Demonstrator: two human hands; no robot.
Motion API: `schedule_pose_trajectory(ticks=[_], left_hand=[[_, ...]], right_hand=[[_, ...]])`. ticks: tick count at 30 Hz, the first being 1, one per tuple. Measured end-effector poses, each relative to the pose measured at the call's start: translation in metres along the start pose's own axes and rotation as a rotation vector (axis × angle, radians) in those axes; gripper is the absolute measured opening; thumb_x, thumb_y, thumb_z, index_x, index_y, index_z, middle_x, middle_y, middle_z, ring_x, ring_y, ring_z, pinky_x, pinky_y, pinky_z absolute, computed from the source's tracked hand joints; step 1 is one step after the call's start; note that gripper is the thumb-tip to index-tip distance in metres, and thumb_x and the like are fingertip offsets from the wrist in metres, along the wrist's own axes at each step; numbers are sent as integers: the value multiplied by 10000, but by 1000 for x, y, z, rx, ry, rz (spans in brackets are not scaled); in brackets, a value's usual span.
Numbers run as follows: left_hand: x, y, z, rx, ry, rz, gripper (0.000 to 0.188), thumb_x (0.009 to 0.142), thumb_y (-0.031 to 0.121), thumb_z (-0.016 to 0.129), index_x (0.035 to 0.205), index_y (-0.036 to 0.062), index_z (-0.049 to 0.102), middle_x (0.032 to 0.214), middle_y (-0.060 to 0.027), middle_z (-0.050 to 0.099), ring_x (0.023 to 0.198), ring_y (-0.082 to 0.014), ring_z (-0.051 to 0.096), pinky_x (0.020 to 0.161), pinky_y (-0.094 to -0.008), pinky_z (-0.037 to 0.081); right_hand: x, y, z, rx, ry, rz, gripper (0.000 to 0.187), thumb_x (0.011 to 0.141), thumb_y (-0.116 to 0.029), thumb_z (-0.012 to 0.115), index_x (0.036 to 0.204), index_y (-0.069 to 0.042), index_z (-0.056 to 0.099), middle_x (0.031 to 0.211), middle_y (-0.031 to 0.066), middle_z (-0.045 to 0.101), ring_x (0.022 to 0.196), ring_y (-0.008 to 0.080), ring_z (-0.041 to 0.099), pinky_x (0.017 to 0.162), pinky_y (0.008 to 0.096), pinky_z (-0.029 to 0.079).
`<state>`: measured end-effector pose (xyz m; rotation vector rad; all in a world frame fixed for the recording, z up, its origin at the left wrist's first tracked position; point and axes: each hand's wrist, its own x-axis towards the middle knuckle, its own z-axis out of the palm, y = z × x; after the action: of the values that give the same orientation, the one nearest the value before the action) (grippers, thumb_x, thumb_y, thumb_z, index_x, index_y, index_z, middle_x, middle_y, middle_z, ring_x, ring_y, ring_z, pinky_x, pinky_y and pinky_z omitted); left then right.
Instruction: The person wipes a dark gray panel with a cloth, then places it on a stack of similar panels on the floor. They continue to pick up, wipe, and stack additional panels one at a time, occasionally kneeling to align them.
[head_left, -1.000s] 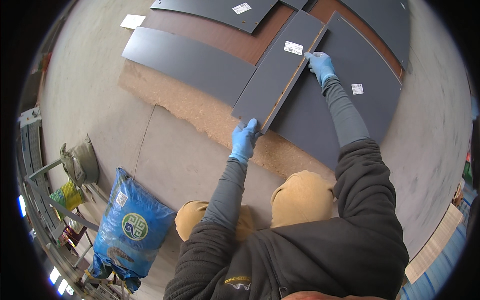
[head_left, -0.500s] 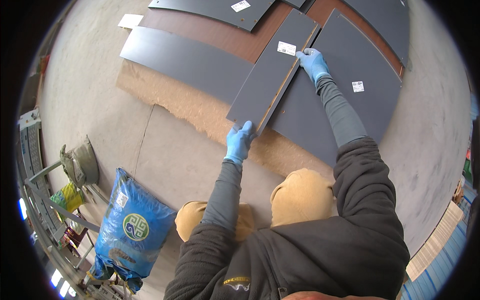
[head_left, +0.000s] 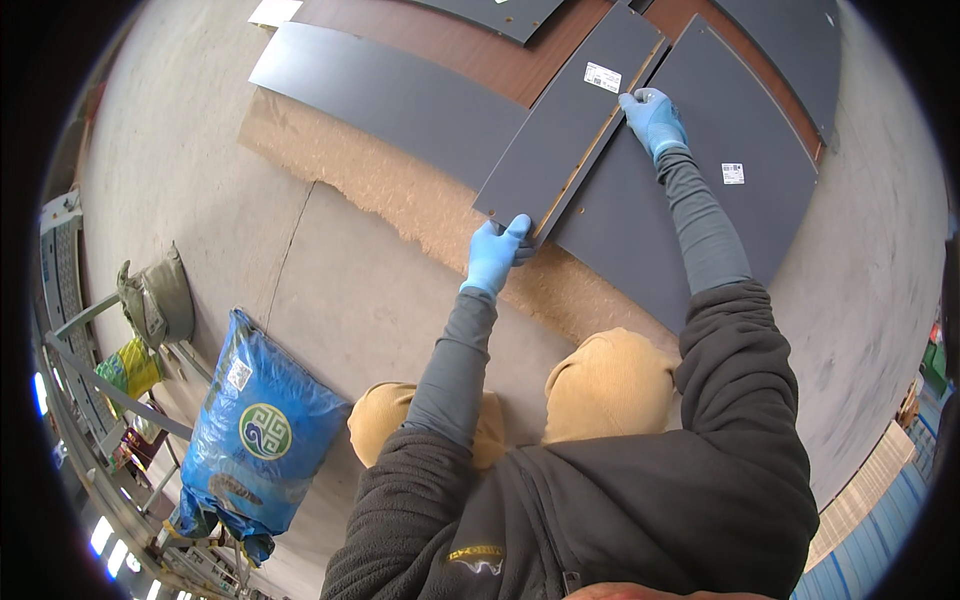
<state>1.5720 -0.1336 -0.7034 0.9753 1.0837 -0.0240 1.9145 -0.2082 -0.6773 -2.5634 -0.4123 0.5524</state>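
Note:
A long narrow dark grey panel [head_left: 560, 120] with a white label lies slanted over other boards, its right edge showing a strip of raw brown board. My left hand [head_left: 494, 254], in a light blue glove, is closed on the panel's near end, thumb on top and some fingers hidden underneath. Farther up, my gloved right hand [head_left: 656, 120] pinches the panel's right edge near the label. Beneath my right forearm is a wider dark grey panel [head_left: 690, 220] with another label. A long grey board [head_left: 390, 100] extends to the left from under the narrow panel.
Brown sheet with a torn edge [head_left: 330, 165] lies below the boards on the concrete floor [head_left: 240, 190]. A blue plastic sack [head_left: 265, 420] stands at lower left, beside a metal frame [head_left: 120, 385] and a grey-green bag [head_left: 160, 300]. More dark panels [head_left: 785, 50] lie at the far right.
The whole view has shifted, so the boards sit higher and farther right in it. Both hands keep their grip on the narrow panel, with no clear movement against the other boards.

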Motion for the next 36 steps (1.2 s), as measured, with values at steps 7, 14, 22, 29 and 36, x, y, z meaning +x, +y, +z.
schedule_pose_trajectory(ticks=[7,14,22,29,36], left_hand=[[-5,6,0,21,13,-16,487,994,443,734,1129,-14,636,901,-145,735,787,-253,768,654,-335,598],[-1,0,-2,-94,-53,-24,494,996,453,731,1128,-11,627,899,-174,761,762,-258,773,634,-323,596],[2,6,-6,7,-58,-40,493,1007,436,717,1114,-38,636,890,-208,771,762,-266,784,619,-314,600],[-3,7,0,-87,-45,-28,450,1004,403,731,1094,-27,630,926,-173,751,802,-251,780,645,-309,601],[-8,2,1,-187,-71,3,369,989,306,771,1089,-11,610,943,-102,685,769,-196,724,683,-295,594]], right_hand=[[-24,-28,-6,-265,87,-125,378,970,-414,609,1137,-113,763,1063,161,775,999,361,742,900,461,577],[-33,-15,-3,-211,145,-171,421,972,-387,651,1274,-102,717,1150,141,778,1083,328,739,959,428,572],[-37,8,1,-200,153,-169,367,1000,-358,618,1232,-86,700,1079,166,771,1054,371,734,937,481,579],[-45,9,6,-191,175,-206,329,991,-339,618,1197,-94,694,1048,156,770,1010,361,736,939,482,559],[-60,27,8,-129,237,-256,248,962,-286,692,1105,-84,669,1026,142,760,951,338,739,860,449,582]])
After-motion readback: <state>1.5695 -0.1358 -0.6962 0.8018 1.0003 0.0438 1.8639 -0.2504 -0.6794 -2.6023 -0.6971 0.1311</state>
